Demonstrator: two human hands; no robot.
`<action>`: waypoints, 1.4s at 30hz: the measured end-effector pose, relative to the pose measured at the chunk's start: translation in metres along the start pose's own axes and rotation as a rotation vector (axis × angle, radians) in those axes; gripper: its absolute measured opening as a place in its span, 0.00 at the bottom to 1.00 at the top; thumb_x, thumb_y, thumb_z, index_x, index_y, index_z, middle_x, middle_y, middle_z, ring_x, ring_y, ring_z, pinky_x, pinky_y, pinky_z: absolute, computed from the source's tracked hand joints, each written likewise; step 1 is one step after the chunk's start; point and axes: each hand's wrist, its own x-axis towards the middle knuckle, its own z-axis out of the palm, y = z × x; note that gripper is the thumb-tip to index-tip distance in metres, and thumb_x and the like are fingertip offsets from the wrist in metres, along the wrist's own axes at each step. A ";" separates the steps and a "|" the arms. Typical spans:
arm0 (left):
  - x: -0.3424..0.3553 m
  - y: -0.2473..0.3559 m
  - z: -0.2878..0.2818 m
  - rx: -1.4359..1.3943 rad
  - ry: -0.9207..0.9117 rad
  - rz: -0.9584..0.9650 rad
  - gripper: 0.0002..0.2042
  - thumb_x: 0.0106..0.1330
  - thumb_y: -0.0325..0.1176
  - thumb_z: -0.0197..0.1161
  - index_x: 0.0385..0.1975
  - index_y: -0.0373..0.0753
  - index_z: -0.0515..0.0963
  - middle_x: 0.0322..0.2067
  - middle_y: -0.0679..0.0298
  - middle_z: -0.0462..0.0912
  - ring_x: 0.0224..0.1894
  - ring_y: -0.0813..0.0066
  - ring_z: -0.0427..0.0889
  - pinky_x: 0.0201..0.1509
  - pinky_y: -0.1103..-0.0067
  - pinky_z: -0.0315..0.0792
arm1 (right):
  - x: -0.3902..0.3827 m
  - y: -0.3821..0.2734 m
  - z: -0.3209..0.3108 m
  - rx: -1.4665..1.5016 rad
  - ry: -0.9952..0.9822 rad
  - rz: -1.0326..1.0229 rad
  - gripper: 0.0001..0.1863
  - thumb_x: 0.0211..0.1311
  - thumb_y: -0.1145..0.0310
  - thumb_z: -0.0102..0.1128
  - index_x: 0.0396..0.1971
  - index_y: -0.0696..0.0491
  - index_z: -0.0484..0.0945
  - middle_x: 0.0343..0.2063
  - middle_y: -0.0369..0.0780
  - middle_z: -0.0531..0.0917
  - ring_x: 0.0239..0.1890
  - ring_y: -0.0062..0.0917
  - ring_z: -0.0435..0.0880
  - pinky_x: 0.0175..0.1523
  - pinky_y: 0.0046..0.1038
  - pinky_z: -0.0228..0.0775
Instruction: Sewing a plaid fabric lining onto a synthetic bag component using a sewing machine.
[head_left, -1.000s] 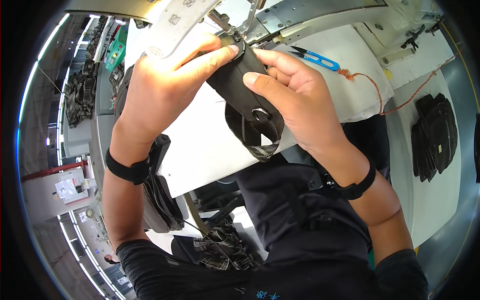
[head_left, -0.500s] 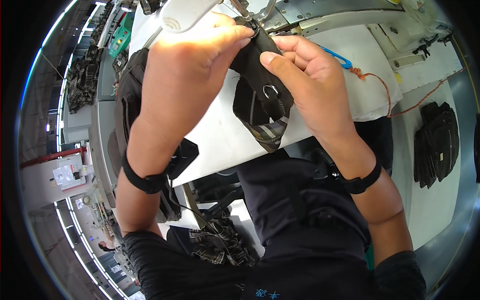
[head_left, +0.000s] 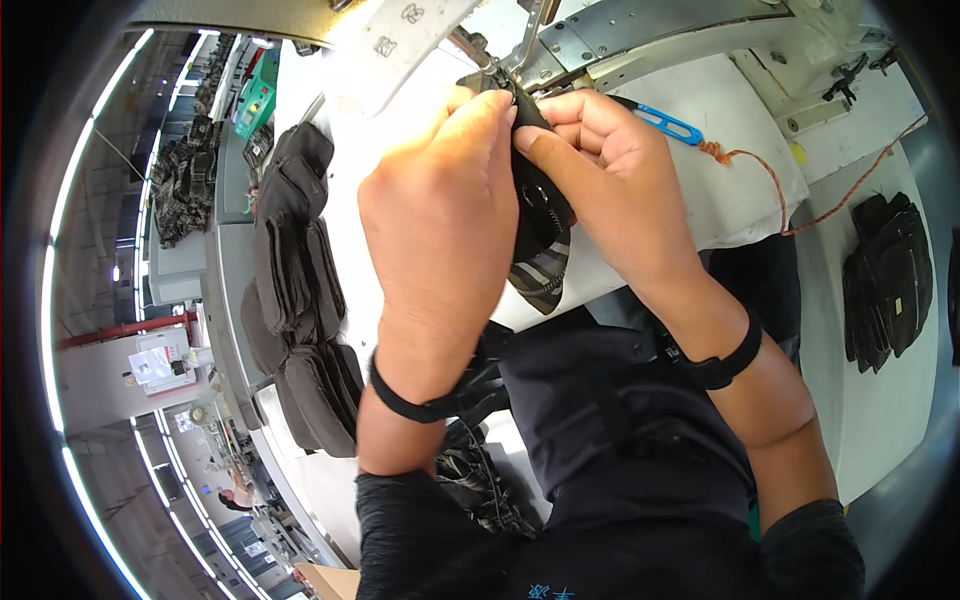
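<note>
My left hand (head_left: 445,215) and my right hand (head_left: 600,175) both pinch a small black fabric piece (head_left: 540,235) with a striped lining and a metal ring. They hold its top edge up under the needle area of a white sewing machine (head_left: 480,45). The piece hangs down between my hands over the white table (head_left: 740,190). Both wrists wear black bands.
A stack of black fabric pieces (head_left: 295,290) lies along the table's left side. More black pieces (head_left: 890,275) sit on a surface at the right. Blue-handled snips (head_left: 665,122) on an orange cord (head_left: 775,180) lie behind my right hand. My dark-clothed lap fills the bottom.
Both hands have risen toward the machine head with the fabric piece. My left hand now covers more of it, and the view has swung right, revealing the stack at the left.
</note>
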 end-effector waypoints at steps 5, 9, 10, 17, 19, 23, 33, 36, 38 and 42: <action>-0.005 0.018 0.007 0.047 0.061 -0.120 0.05 0.68 0.26 0.67 0.39 0.34 0.86 0.32 0.55 0.87 0.31 0.52 0.86 0.35 0.67 0.79 | 0.003 0.003 -0.001 0.035 -0.040 -0.023 0.05 0.70 0.75 0.64 0.41 0.61 0.80 0.27 0.31 0.84 0.28 0.06 0.73 0.31 0.16 0.65; -0.003 0.029 0.008 0.022 0.061 -0.230 0.06 0.69 0.26 0.66 0.40 0.32 0.86 0.31 0.53 0.87 0.31 0.50 0.85 0.37 0.65 0.79 | 0.004 0.002 -0.001 0.160 -0.050 0.006 0.05 0.70 0.76 0.63 0.42 0.61 0.81 0.30 0.32 0.86 0.30 0.06 0.77 0.34 0.14 0.69; -0.002 0.032 0.007 0.008 0.042 -0.284 0.07 0.69 0.27 0.67 0.41 0.33 0.87 0.32 0.53 0.88 0.32 0.57 0.86 0.38 0.69 0.78 | 0.003 0.002 -0.001 0.183 -0.055 0.019 0.05 0.70 0.76 0.63 0.42 0.61 0.81 0.31 0.33 0.86 0.31 0.07 0.78 0.35 0.14 0.70; -0.034 0.031 0.010 -0.048 0.020 -0.225 0.14 0.67 0.21 0.67 0.51 0.33 0.85 0.41 0.53 0.85 0.45 0.54 0.85 0.50 0.67 0.79 | -0.004 0.005 -0.020 0.219 -0.114 0.020 0.13 0.68 0.77 0.61 0.50 0.62 0.83 0.35 0.33 0.86 0.34 0.08 0.80 0.37 0.16 0.73; -0.048 0.019 0.013 -0.059 0.111 -0.163 0.18 0.62 0.15 0.69 0.52 0.36 0.86 0.40 0.57 0.85 0.43 0.62 0.85 0.47 0.72 0.80 | -0.013 0.003 -0.023 -0.028 -0.142 -0.002 0.16 0.65 0.76 0.62 0.52 0.63 0.82 0.35 0.36 0.86 0.33 0.12 0.81 0.37 0.20 0.74; -0.060 0.014 0.014 -0.104 0.168 -0.127 0.13 0.61 0.16 0.73 0.45 0.36 0.89 0.38 0.60 0.87 0.38 0.70 0.86 0.41 0.77 0.80 | -0.031 0.002 -0.023 -0.205 -0.053 -0.112 0.18 0.65 0.75 0.62 0.54 0.64 0.82 0.36 0.41 0.87 0.33 0.20 0.84 0.40 0.25 0.77; -0.058 0.002 0.004 -0.846 -0.007 -0.636 0.10 0.70 0.26 0.72 0.49 0.34 0.89 0.41 0.68 0.88 0.38 0.87 0.79 0.41 0.87 0.72 | -0.049 -0.013 -0.015 -0.305 -0.026 -0.201 0.17 0.68 0.78 0.63 0.55 0.65 0.83 0.39 0.39 0.88 0.39 0.17 0.81 0.47 0.22 0.76; -0.058 -0.009 0.005 -0.952 -0.051 -0.686 0.10 0.71 0.28 0.72 0.49 0.34 0.88 0.40 0.67 0.89 0.36 0.87 0.79 0.38 0.87 0.72 | -0.049 -0.009 -0.013 -0.337 -0.005 -0.258 0.17 0.69 0.78 0.63 0.55 0.65 0.83 0.39 0.40 0.88 0.39 0.17 0.82 0.46 0.22 0.76; -0.056 -0.014 0.006 -1.004 -0.062 -0.694 0.11 0.72 0.29 0.71 0.50 0.33 0.88 0.40 0.66 0.89 0.35 0.87 0.80 0.37 0.87 0.72 | -0.050 -0.013 -0.014 -0.345 -0.007 -0.253 0.17 0.69 0.78 0.63 0.55 0.65 0.83 0.39 0.40 0.88 0.38 0.17 0.82 0.45 0.22 0.77; -0.055 -0.030 0.005 -1.314 -0.158 -0.776 0.14 0.74 0.30 0.68 0.54 0.31 0.84 0.40 0.63 0.90 0.35 0.83 0.84 0.36 0.85 0.74 | -0.048 -0.009 -0.011 -0.285 0.011 -0.264 0.16 0.66 0.71 0.63 0.50 0.63 0.85 0.39 0.49 0.87 0.34 0.36 0.86 0.37 0.31 0.76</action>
